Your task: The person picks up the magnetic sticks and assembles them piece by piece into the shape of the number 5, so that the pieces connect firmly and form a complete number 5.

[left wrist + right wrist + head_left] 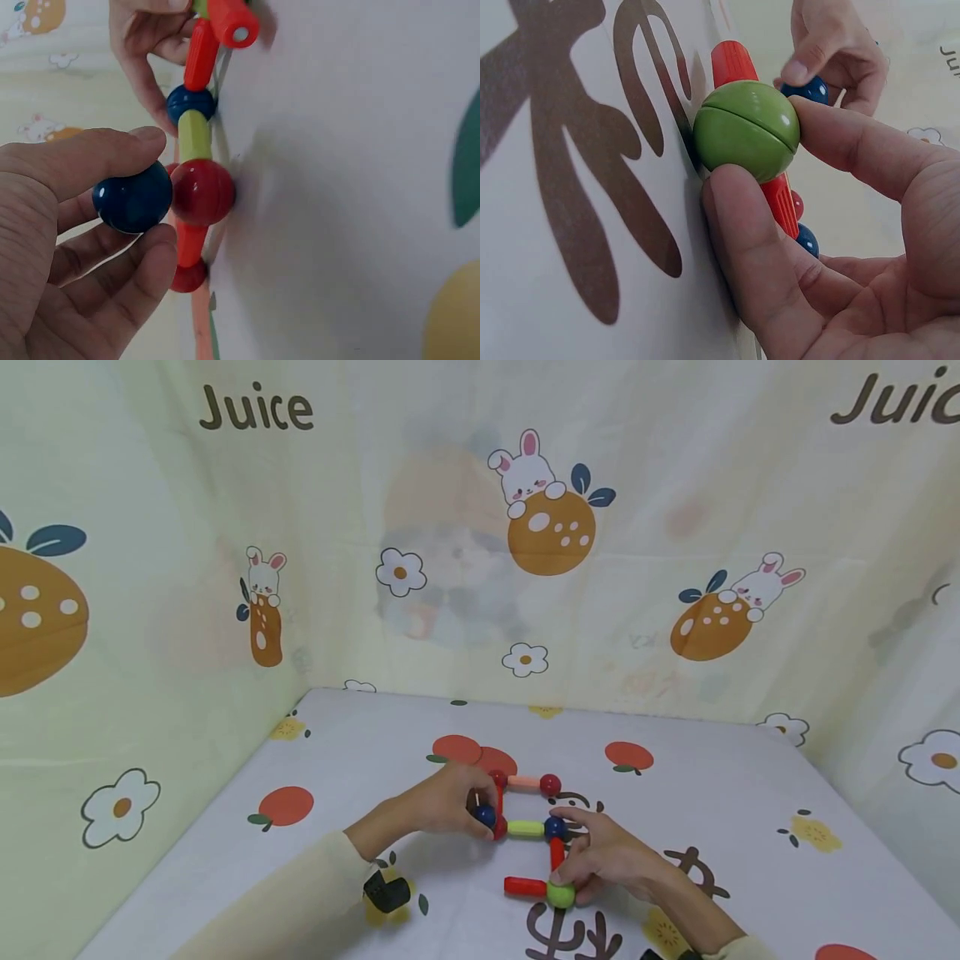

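Magnetic rods and balls lie joined in a zigzag on the table. My left hand (453, 797) pinches a blue ball (133, 198) between thumb and fingers, right beside a red ball (202, 192); whether the two touch, I cannot tell. From that red ball a yellow-green rod (527, 828) runs to a second blue ball (555, 827), then a red rod (557, 853) leads to a green ball (746, 131). The thumb and a finger of my right hand (611, 858) grip the green ball, and another fingertip reaches the second blue ball. Another red rod (525, 887) sticks out leftward from the green ball.
Behind the hands, a pink rod (523, 782) links two more red balls, the right one (550, 785) being its free end. A cloth printed with fruit and flowers covers the table (247, 860). Printed curtains (450, 527) stand behind and at both sides.
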The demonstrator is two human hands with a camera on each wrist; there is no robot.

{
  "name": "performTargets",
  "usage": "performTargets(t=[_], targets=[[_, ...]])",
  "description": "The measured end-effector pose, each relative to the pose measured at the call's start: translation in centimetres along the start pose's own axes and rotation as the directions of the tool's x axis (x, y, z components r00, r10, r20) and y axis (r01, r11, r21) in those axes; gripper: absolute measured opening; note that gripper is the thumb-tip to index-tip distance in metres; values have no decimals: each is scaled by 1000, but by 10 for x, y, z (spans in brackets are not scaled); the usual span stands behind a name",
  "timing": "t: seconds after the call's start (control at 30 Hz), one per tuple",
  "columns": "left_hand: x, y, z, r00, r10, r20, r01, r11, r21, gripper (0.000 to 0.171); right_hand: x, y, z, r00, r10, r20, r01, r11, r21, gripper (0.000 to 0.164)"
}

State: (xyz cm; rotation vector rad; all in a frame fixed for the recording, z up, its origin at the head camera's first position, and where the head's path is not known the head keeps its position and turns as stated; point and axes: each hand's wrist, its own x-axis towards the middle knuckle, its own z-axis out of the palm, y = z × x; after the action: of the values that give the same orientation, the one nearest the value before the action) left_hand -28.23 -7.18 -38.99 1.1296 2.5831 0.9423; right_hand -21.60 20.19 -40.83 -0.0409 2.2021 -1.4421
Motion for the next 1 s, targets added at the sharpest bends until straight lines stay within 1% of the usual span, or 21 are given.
performTargets(t=[0.07,0.2,0.3,0.37,0.4,0.5,0.63,0.77,1.0], targets=[[-4,3,1,1000,-3,19,3,1000,-3,25,0,0,0,1000,-2,0,2,1000,0,97],[-10,9,3,998,-28,64,28,1000,-1,25,0,-1,-1,1000,-3,-3,3,1000,-4,97],[-14,12,7,992,-58,112,58,998,-4,26,1,-2,-1,1000,0,-6,0,1000,-5,97],[-16,13,10,987,-66,143,67,998,-5,27,1,-2,-1,1000,2,-8,-2,1000,-5,96],[-17,13,12,986,-66,156,68,998,-7,27,1,-2,-1,1000,2,-9,-2,1000,-4,96],[-18,13,19,981,-39,188,41,999,-5,27,2,-1,-1,1000,3,-8,-3,1000,-6,97],[-19,14,30,973,-13,230,19,1000,-24,27,3,1,-2,1000,6,-4,-6,1000,-4,97],[-20,16,37,967,-13,255,23,999,-36,26,4,2,-1,1000,12,-2,-12,1000,-1,97],[-21,17,38,961,-33,273,48,998,-49,29,3,4,0,1000,21,-13,-21,1000,-12,96]])
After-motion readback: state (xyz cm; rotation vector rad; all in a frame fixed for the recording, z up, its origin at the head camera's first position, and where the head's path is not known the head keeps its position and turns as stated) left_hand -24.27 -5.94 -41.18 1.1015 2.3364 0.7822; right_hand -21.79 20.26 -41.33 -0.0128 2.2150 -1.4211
